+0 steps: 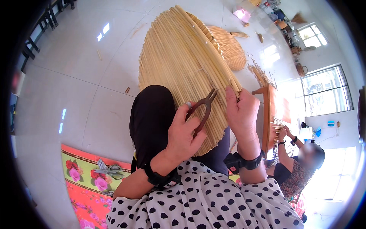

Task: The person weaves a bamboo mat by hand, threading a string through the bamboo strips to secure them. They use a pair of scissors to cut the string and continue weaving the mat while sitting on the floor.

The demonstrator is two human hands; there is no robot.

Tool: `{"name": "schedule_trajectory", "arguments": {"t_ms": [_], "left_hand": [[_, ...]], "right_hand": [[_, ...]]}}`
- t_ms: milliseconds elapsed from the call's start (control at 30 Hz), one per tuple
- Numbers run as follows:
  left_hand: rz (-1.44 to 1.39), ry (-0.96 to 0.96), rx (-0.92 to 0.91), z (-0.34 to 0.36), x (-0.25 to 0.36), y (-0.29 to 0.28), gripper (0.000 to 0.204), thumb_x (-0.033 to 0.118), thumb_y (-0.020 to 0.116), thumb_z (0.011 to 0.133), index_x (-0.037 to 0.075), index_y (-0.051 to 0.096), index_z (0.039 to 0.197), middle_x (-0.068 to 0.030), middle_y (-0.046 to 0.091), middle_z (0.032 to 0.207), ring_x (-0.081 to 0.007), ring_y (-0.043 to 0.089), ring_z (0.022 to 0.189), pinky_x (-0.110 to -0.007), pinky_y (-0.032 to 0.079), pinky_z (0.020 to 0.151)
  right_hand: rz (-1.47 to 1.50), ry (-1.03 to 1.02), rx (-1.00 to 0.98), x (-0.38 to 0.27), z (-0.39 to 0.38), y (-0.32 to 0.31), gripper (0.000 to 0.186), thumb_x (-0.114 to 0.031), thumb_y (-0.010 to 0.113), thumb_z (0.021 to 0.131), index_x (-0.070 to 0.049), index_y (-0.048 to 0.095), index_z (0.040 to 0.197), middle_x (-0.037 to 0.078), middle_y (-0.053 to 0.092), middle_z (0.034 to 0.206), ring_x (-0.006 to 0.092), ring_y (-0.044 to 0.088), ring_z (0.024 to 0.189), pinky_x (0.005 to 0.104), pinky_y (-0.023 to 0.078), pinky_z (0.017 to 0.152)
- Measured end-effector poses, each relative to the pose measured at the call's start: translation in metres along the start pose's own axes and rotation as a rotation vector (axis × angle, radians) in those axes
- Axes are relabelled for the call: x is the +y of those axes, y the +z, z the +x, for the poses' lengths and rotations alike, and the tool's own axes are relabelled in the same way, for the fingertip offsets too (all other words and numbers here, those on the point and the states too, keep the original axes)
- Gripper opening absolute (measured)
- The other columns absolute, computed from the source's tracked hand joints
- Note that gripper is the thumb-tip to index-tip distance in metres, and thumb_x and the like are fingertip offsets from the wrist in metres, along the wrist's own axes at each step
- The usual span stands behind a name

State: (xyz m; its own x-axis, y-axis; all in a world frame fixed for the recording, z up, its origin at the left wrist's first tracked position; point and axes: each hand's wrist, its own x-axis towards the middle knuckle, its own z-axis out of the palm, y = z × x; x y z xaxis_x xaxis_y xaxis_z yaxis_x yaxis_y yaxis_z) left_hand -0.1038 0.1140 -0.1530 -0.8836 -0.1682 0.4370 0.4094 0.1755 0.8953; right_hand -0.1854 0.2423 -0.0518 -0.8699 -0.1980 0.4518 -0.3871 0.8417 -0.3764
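A large oval panel of pale straw-like stalks (171,53) lies across my lap, its long edge running down to my right hand. My left hand (186,131) is closed round the handles of dark, rusty pliers (207,110). Their jaws rest at the panel's surface, close to the bundled rim; whether they grip anything is too small to tell. My right hand (243,110) pinches the rim on the right, thumb on top and fingers curled over the outer side. Beside the jaws, a thin strand (206,73) runs over the stalks.
Behind the panel, another round stalk piece (228,47) lies on the tiled floor, with loose stalk scraps (261,74) nearby. A wooden table (267,108) stands at the right, where another person (295,164) handles stalks. Flowered cloth (91,183) with grey gloves (108,170) lies at lower left.
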Motion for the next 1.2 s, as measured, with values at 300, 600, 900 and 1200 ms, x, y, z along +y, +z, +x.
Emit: {"name": "schedule_trajectory", "arguments": {"t_ms": [300, 600, 900, 1200], "left_hand": [[0.022, 0.003, 0.021, 0.003, -0.001, 0.007, 0.013, 0.005, 0.067, 0.071, 0.0, 0.058, 0.077, -0.025, 0.051, 0.116, -0.0415, 0.061, 0.095, -0.041, 0.053, 0.084], [0.046, 0.022, 0.007, 0.003, 0.0, 0.009, 0.013, 0.002, 0.065, 0.072, -0.002, 0.054, 0.077, -0.0245, 0.048, 0.118, -0.0362, 0.058, 0.093, -0.037, 0.051, 0.078], [0.035, 0.011, -0.022, 0.005, 0.002, 0.012, 0.015, 0.0, 0.067, 0.069, -0.002, 0.055, 0.077, -0.0205, 0.046, 0.11, -0.0299, 0.056, 0.074, -0.036, 0.049, 0.066], [0.293, 0.294, 0.349, 0.015, 0.023, -0.065, 0.016, -0.008, 0.059, 0.069, -0.001, 0.045, 0.068, -0.0168, 0.048, 0.103, -0.0255, 0.05, 0.079, -0.033, 0.041, 0.064]], "right_hand": [[0.001, 0.011, -0.001, 0.0, -0.002, 0.001, 0.029, -0.017, 0.069, 0.089, 0.003, 0.057, 0.071, 0.02, 0.055, 0.06, 0.0403, 0.055, 0.053, 0.0418, 0.043, 0.049], [-0.004, 0.005, -0.003, -0.005, -0.003, 0.0, 0.03, -0.018, 0.068, 0.089, 0.003, 0.057, 0.072, 0.02, 0.055, 0.06, 0.0401, 0.055, 0.053, 0.0417, 0.043, 0.05], [0.009, 0.033, -0.036, -0.008, -0.004, -0.004, 0.03, -0.02, 0.067, 0.09, 0.003, 0.058, 0.073, 0.021, 0.055, 0.062, 0.0417, 0.056, 0.056, 0.0426, 0.045, 0.052], [-0.105, 0.018, 0.005, 0.01, 0.003, 0.001, 0.029, -0.019, 0.066, 0.089, 0.003, 0.056, 0.073, 0.023, 0.057, 0.064, 0.045, 0.058, 0.061, 0.0472, 0.046, 0.055]]}}
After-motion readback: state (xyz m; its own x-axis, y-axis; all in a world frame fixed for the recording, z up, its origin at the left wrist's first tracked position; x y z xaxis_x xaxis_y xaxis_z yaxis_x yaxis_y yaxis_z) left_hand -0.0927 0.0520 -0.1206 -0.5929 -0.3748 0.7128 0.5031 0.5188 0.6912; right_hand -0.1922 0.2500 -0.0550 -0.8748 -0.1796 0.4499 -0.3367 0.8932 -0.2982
